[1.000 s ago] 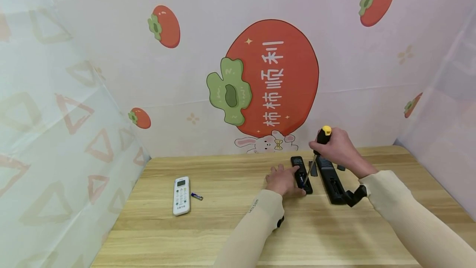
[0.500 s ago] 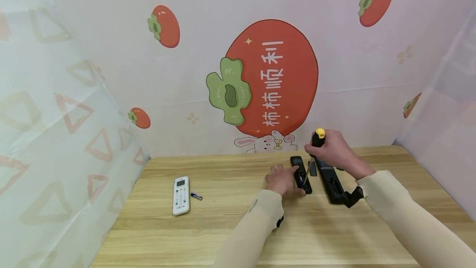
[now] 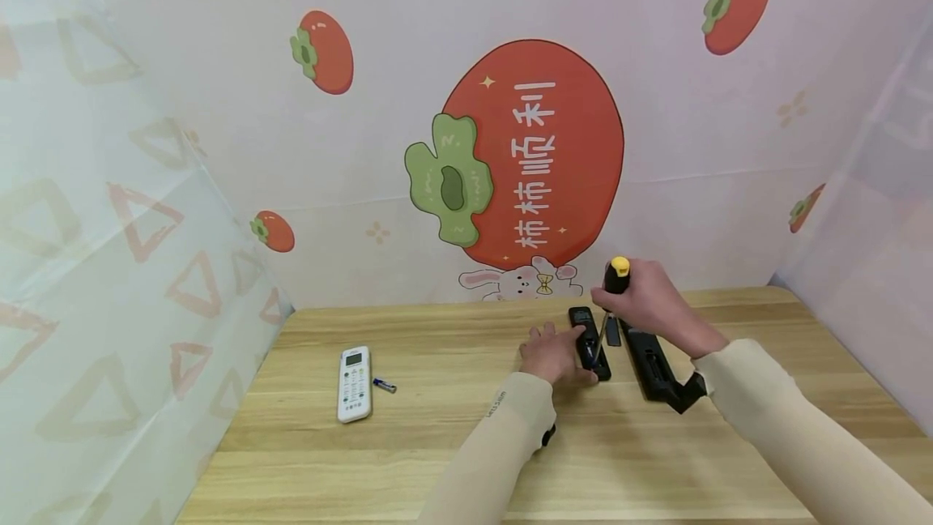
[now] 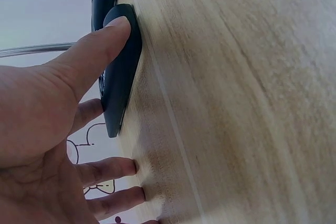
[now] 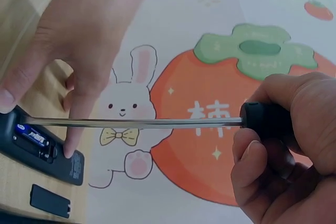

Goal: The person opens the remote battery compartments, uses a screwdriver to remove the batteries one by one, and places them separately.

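My right hand (image 3: pixel 652 294) grips a screwdriver (image 3: pixel 618 278) with a black-and-yellow handle. Its long metal shaft (image 5: pixel 199 123) slants down, the tip at the lower end of the battery compartment of a small black remote control (image 3: pixel 583 318). A blue battery (image 5: pixel 31 135) shows inside that compartment. My left hand (image 3: pixel 550 353) presses on this remote: the thumb lies at the near end and the index fingertip on its back, beyond the compartment. In the left wrist view the other fingers (image 4: pixel 113 171) are spread, tips down on the table.
A loose black battery cover (image 5: pixel 50 200) lies right of the small remote. Farther right is a larger black remote (image 3: pixel 649 363) with its battery slot uncovered. A white remote (image 3: pixel 355 383) and a loose battery (image 3: pixel 384 386) are at the left. A printed cloth (image 3: pixel 364 144) stands behind the table.
My right hand and the screwdriver handle have moved a little left and down, so the shaft stands more upright. The tip stays at the small remote's compartment. My left hand stays in place.
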Demonstrator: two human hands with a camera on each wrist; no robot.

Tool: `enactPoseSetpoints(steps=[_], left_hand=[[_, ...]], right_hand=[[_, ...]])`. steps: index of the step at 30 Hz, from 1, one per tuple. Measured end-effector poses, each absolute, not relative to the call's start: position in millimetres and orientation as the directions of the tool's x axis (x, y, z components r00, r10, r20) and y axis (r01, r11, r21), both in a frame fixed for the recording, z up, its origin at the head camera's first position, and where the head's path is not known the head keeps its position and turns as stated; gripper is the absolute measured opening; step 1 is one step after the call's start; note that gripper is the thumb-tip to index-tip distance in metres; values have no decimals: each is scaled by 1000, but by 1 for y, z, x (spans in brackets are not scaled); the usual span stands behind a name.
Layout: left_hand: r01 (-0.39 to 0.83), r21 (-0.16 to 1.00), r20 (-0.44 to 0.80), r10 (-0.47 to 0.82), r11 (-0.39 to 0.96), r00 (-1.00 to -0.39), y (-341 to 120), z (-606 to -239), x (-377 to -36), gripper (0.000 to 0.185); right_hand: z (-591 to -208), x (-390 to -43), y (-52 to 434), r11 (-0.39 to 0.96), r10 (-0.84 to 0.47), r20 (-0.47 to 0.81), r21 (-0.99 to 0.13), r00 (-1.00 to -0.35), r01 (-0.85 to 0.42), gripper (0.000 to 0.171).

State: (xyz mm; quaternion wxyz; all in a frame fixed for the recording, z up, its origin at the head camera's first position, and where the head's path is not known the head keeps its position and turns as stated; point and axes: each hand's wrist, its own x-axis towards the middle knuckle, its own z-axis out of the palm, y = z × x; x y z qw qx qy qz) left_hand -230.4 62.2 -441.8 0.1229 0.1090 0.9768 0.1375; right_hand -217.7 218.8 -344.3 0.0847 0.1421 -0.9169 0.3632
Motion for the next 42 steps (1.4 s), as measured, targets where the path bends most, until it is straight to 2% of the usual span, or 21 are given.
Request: enactPoseSetpoints(steps=[5,8,17,28,34,42], left_hand=[[185,288,-207,250,940,-946,61,-442,-231,82],[190,284,-207,253,940,-945,61,-442,-231,82],[192,282,-210,256,940,-944,62,-442,-231,82],[248,197,-205,287,949,-936,61,-445,-232,86],[248,201,-195,287,948,-938,60,-443,-230,85],[224,233,-206,273,946,-940,61,-443,-230,88]], right_hand=[[-344,-230,218,698,-158,204,-669,-966,-256,23],[-344,-238,214,713,-162,204,-652,-965,-258,23],[-343,-239,190,728,-243,255,-589,-936,-350,13],[-349,-217,176,731,-311,337,-513,-889,-450,11],[-356,-202,181,734,-336,438,-432,-834,-523,18],[-361,-191,193,711,-317,529,-418,-787,-566,31]])
